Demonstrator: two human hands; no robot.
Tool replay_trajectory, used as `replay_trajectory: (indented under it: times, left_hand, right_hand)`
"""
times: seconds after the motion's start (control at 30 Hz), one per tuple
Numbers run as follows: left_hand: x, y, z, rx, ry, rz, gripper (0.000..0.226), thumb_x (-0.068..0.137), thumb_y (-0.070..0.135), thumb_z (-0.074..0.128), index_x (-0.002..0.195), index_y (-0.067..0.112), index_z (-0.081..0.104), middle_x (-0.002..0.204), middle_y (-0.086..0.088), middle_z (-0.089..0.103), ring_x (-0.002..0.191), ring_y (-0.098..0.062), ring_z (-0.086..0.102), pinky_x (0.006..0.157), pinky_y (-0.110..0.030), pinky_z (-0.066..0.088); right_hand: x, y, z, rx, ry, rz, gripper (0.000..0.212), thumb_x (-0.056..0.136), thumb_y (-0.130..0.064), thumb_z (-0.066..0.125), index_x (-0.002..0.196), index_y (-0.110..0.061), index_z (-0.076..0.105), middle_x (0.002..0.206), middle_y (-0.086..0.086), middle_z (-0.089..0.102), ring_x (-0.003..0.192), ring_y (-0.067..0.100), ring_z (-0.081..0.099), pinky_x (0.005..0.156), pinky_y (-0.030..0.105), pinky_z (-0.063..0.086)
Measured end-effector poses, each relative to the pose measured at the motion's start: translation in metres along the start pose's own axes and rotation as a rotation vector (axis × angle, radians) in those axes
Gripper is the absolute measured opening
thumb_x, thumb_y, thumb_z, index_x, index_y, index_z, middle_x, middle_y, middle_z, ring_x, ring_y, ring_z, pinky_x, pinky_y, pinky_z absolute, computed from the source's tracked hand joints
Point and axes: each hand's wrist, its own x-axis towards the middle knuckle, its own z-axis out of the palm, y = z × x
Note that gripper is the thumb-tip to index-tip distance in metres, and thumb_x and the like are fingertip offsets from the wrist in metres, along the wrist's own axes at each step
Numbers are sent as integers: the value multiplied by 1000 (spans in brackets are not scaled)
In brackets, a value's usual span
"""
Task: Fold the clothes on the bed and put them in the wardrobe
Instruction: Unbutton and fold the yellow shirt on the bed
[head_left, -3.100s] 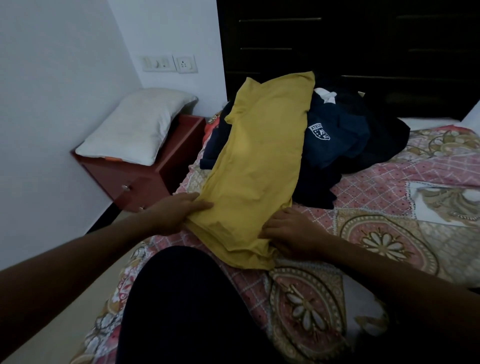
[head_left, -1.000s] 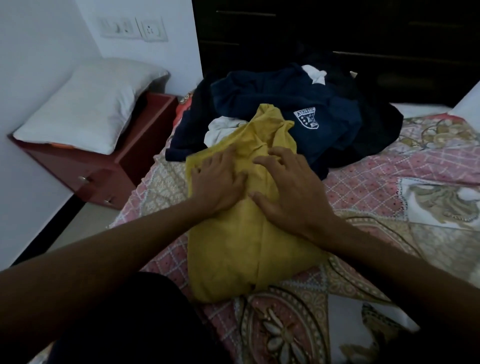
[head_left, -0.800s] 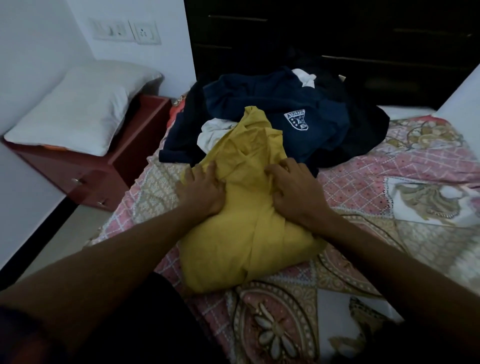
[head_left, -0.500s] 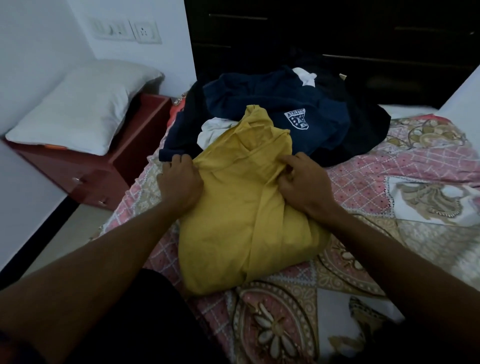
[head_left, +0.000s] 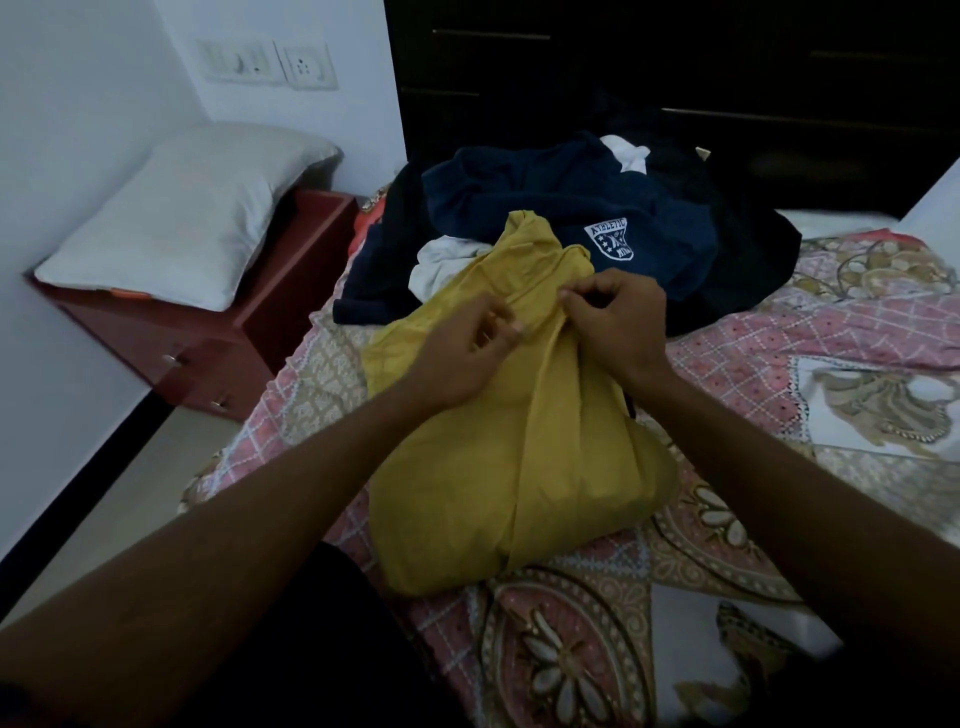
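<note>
Head view: half a second ago the two hands sat apart at the side edges of the yellow garment (head_left: 498, 467). Now they have drawn together over the middle of its far half. The left grip (head_left: 462, 353) has its fingers curled, the tips nipping a small gather of the yellow cloth. The right grip (head_left: 618, 322) pinches the same raised ridge between thumb and forefinger, just beside the left. A long lengthwise crease now runs from that pinch down toward the near end.

The garment is soft, matte, thin knit, folded into a rough, puffy oblong. It lies on the bed (head_left: 779, 364) near its left edge, and its far tip rests against the heap of dark navy clothes (head_left: 545, 208). That heap is rumpled and bears a white crest print; a crumpled white cloth (head_left: 441, 260) pokes out at its near-left side. The bedspread is pink, with a lattice and large floral medallions. Left of the bed, a plump pale pillow (head_left: 182, 208) lies on a glossy red-brown nightstand (head_left: 270, 312).
</note>
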Motion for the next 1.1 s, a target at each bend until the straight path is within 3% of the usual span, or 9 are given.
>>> replay_trajectory:
  times: [0.1,0.2,0.3,0.47,0.6,0.7,0.77,0.9,1.1]
  left_hand:
    - [5,23,14,-366,-230,-208,31,100,38,52,122,17,58,96,4,63,81,-4,60,73,-23,48]
    - [10,29,9,-596,-154,-321,15,93,14,53,106,14,61,89,-6,61,75,-13,57,63,-23,44]
    - [9,22,15,-352,-47,-308,14,99,25,53,96,16,63,87,-4,64,76,-16,58,68,-32,47]
    - [15,-6,12,-185,136,-213,32,101,35,44,97,11,65,93,-7,66,88,-17,59,79,-34,46]
    - [15,-36,1,-61,-12,-145,51,82,46,54,124,17,54,113,1,60,102,-15,58,88,-31,48]
    - [15,-51,1,121,-34,-124,66,79,53,62,134,20,43,110,6,56,100,-11,56,82,-33,48]
    - [18,-53,0,280,-2,-140,45,87,51,62,117,21,50,94,8,56,88,-11,55,76,-34,45]
    - [18,-60,-11,479,-181,-108,28,97,41,54,82,19,59,80,3,56,80,-18,56,73,-36,44]
    - [13,-51,-59,-345,35,-330,40,100,14,51,60,16,45,61,1,42,54,-4,46,59,-23,39]
  right_hand:
    - [10,-24,12,-11,-92,-162,13,82,-10,71,91,-11,80,84,-2,73,75,9,68,73,22,56]
    - [17,-32,26,9,-291,-214,19,85,-4,69,100,-10,79,88,-1,71,82,10,66,78,19,54]
    - [30,-21,25,144,-532,-90,31,91,-8,65,121,-13,72,97,1,71,90,14,67,85,24,54]
    - [32,10,12,-124,-254,-84,52,82,-24,72,133,-23,62,107,-5,54,94,12,56,85,29,50]
    - [41,27,9,-115,-382,-119,67,76,-46,68,140,-29,55,128,-4,51,117,18,52,98,36,47]
    - [50,26,16,-199,-510,-253,51,81,-47,61,127,-24,64,125,-7,57,112,19,54,94,35,45]
    - [57,21,22,-220,-475,-335,34,81,-39,54,100,-15,70,103,-7,60,93,20,53,82,35,45]
    - [74,13,18,-8,-419,-61,26,82,-19,46,57,-13,50,61,2,48,58,15,41,57,32,32]
    - [96,30,-1,-126,-393,163,36,95,-4,44,58,-6,46,58,-2,46,51,4,39,55,30,30]
